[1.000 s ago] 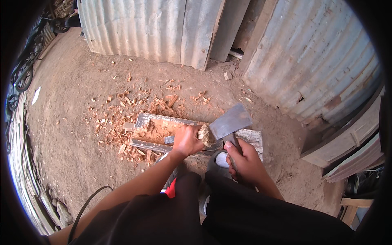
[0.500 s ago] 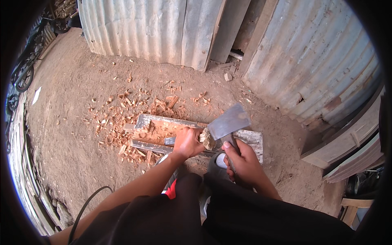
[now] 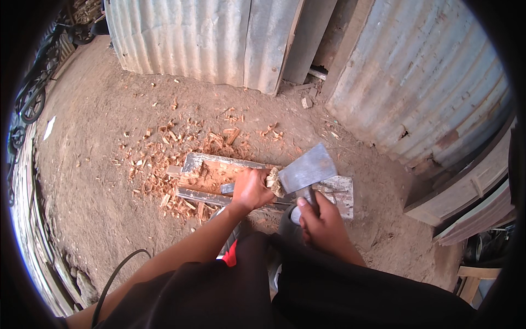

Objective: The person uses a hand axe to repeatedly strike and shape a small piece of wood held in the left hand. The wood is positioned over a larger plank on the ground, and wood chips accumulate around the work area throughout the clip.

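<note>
My left hand (image 3: 252, 189) grips a small pale piece of wood (image 3: 272, 181) and holds it upright on a grey wooden board (image 3: 338, 190) lying on the dirt. My right hand (image 3: 320, 216) is closed around the short handle of a hatchet (image 3: 307, 170). The broad grey blade sits right against the top of the wood piece. Reddish wood chips (image 3: 164, 159) lie scattered to the left of the board. My legs in dark clothing fill the lower part of the view.
Corrugated metal sheets (image 3: 192, 38) stand behind and to the right (image 3: 427, 82). Stacked planks (image 3: 466, 197) lie at the right edge. A black cable (image 3: 112, 279) curls at the lower left. Bare dirt ground (image 3: 98, 109) spreads to the left.
The hatchet blade has come down and to the left, from above the board to touching the wood piece. My left hand has stayed in place on the wood.
</note>
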Demonstrator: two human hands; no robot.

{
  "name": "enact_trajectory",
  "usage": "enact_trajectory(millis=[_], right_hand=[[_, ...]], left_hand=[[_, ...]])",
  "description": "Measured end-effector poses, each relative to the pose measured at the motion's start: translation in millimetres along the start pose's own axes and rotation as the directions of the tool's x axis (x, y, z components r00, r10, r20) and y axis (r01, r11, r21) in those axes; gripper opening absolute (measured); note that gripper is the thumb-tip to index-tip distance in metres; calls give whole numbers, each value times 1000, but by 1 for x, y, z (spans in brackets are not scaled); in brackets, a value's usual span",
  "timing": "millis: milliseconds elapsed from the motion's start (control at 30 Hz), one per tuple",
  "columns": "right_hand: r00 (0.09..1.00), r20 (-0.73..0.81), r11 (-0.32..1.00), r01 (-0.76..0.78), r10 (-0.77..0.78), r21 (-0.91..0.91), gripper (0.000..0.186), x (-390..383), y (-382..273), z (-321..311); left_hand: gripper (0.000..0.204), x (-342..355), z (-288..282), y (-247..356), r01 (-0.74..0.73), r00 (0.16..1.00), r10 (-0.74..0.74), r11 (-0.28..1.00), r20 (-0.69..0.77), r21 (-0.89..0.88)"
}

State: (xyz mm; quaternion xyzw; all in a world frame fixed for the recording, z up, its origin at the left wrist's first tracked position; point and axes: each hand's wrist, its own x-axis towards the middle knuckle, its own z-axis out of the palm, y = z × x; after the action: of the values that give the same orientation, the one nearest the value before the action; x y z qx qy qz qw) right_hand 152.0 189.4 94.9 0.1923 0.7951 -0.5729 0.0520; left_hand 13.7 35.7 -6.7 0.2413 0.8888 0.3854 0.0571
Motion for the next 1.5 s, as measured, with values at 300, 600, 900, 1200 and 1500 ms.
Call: enact_trajectory(millis=[300,600,900,1200,1500], right_hand=[[987,120,994,-111,108,13,28,0,-10,-18],[986,94,975,-155,141,161,27,6,-21,-7],[987,118,989,-121,110,85,23,15,-25,-12],[988,100,986,-131,121,104,21,15,-21,-9],[993,32,986,-120,117,112,31,10,-14,-12]], left_hand=[[24,-3,5,-4,-35,999,35,999,-23,2],[24,4,2,-4,2,995,-8,998,-99,-61],[22,4,0,-9,42,999,-42,999,-15,-27],[18,9,9,-21,51,997,-52,999,-63,-18],[21,5,-5,-4,64,997,-64,998,43,-11]])
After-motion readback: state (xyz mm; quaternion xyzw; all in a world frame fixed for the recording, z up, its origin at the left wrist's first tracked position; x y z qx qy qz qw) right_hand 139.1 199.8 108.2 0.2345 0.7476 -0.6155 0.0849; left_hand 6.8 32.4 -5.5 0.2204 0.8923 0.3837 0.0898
